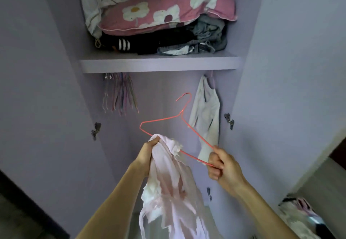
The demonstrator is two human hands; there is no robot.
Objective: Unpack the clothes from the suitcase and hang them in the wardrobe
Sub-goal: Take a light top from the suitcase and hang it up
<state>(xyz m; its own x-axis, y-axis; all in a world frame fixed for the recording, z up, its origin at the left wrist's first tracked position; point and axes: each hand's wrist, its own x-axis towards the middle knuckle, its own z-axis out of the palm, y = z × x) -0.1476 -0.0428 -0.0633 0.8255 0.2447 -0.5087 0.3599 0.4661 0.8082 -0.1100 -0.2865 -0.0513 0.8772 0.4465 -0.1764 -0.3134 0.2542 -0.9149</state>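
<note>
**Soft top, springy wire: threading the hanger**

The left hand [149, 152] is closed round the bunched upper end of a pale pink garment [172, 188], which hangs limp between the forearms. The right hand [222, 163] pinches one lower corner of a red wire hanger [159, 119], held tilted with its hook pointing up toward the wardrobe. The hanger's bottom wire touches the cloth just beside the left hand.

The garment looks thin, light and floppy, with frilly trim; it will sag and slide, so I would hold it at the neckline or shoulders. The hanger looks light and springy, likely to twist if held only by a corner; the neck under the hook should give better control.

Beyond, a white garment [206, 111] already hangs at the right and a bunch of spare hangers [121, 92] at the left, under a lilac shelf [159, 63] that hides the rail. The shelf carries folded dark clothes [149, 44] and a floral pillow [168, 6]. What may be the suitcase [303, 218] lies at lower right.
</note>
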